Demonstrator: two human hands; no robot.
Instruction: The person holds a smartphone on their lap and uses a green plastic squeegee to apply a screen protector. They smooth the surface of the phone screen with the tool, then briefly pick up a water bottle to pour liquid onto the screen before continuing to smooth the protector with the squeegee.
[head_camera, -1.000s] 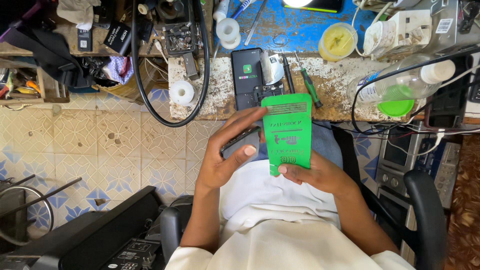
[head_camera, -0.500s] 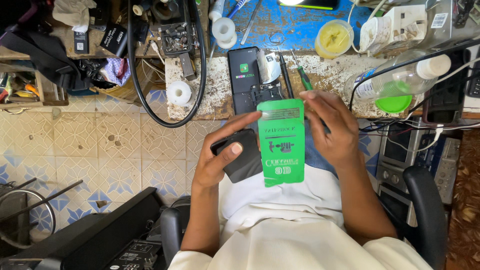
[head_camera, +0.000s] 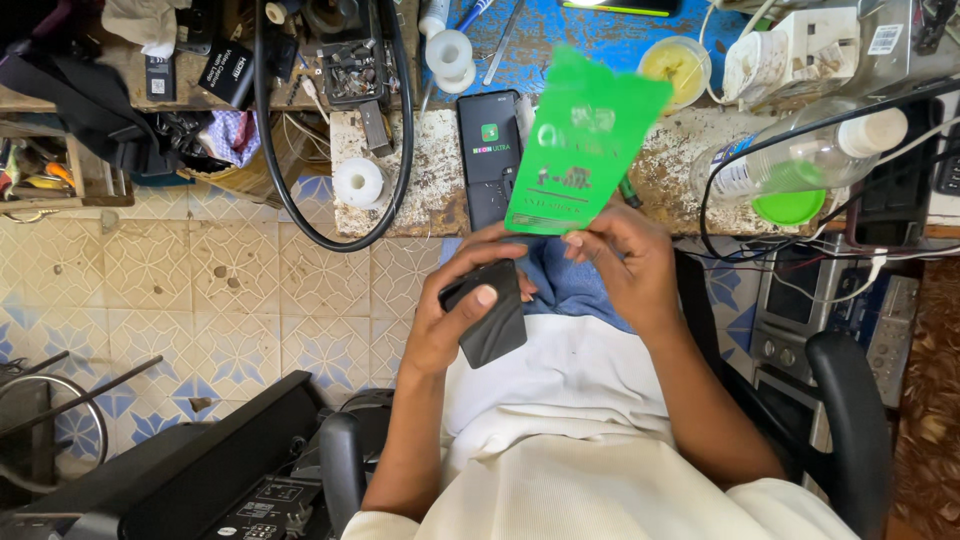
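Left hand (head_camera: 455, 320) gripping black phone (head_camera: 490, 312) over lap. Right hand (head_camera: 625, 262) pinching green packet (head_camera: 585, 145), raised before workbench (head_camera: 440, 175). Beyond: yellow-filled tub (head_camera: 675, 62), clear bottle (head_camera: 790, 165), black cable loop (head_camera: 330, 120).

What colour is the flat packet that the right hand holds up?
Bright green with pale printing; the flat packet shows best in the head view, pinched by the right hand.
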